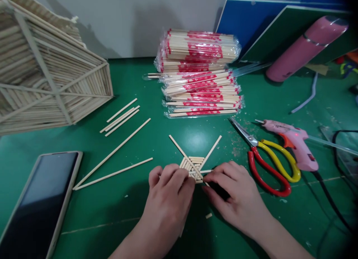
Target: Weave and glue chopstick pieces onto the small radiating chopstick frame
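A small panel of wooden chopsticks (197,160) lies flat in front of me, with short lengths side by side and long sticks crossing over them in an X. My left hand (169,197) is closed on the panel's left and near edge; its fingertips are partly hidden. From the right, my right hand (237,195) pinches the lower end of a crossing chopstick (179,146) between thumb and fingers. Another long chopstick (214,147) slants up to the right. A tiny cut stick piece (209,215) lies between my wrists.
Loose chopsticks (117,151) and a phone (41,199) lie left, below a large stick-built structure (56,76). Wrapped chopstick packs (201,80) are stacked behind. Scissors (265,154), a pink glue gun (296,143) with its cord and a pink bottle (304,50) are on the right.
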`<state>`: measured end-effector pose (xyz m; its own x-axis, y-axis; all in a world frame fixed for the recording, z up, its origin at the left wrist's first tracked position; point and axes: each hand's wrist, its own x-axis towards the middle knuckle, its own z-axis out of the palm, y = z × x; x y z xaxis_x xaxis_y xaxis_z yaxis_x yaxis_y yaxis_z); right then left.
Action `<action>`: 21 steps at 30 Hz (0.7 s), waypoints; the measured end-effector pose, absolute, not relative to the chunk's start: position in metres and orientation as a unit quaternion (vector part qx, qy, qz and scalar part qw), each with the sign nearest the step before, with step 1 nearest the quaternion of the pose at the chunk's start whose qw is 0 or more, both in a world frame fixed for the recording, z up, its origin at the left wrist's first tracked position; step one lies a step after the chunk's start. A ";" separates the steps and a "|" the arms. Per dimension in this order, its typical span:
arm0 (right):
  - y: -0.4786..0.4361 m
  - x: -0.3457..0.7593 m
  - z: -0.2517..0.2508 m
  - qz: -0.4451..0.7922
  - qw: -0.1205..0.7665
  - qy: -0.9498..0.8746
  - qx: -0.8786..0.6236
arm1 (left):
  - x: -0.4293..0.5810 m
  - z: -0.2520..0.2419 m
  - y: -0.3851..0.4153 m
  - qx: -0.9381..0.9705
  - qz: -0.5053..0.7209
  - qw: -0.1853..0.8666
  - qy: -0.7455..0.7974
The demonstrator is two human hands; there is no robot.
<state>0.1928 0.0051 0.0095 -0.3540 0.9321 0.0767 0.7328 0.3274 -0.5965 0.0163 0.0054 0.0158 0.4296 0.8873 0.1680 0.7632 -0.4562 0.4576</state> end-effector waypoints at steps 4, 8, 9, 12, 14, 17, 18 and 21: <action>0.005 0.193 0.010 0.236 0.221 -0.783 -0.531 | 0.016 0.017 0.004 0.848 0.178 0.133 0.480; 0.005 0.194 0.010 0.232 0.226 -0.787 -0.526 | 0.020 0.018 0.002 0.866 0.145 0.085 0.470; 0.005 0.194 0.010 0.230 0.226 -0.787 -0.526 | 0.021 0.019 0.002 0.869 0.134 0.076 0.471; 0.005 0.194 0.009 0.229 0.224 -0.785 -0.530 | 0.023 0.022 0.003 0.873 0.093 0.069 0.474; 0.004 0.194 0.010 0.231 0.221 -0.785 -0.531 | 0.024 0.023 0.005 0.874 0.072 0.072 0.474; 0.004 0.194 0.010 0.234 0.220 -0.783 -0.532 | 0.024 0.024 0.007 0.876 0.069 0.086 0.469; 0.004 0.193 0.010 0.235 0.219 -0.783 -0.532 | 0.024 0.024 0.008 0.876 0.074 0.091 0.469; 0.005 0.193 0.009 0.237 0.217 -0.783 -0.533 | 0.024 0.025 0.010 0.874 0.083 0.104 0.468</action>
<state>0.1929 0.0046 0.0092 -0.3384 0.9370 0.0870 0.7314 0.3201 -0.6021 0.0237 0.0101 0.0248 0.5487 0.8347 0.0474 0.8005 -0.5409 0.2581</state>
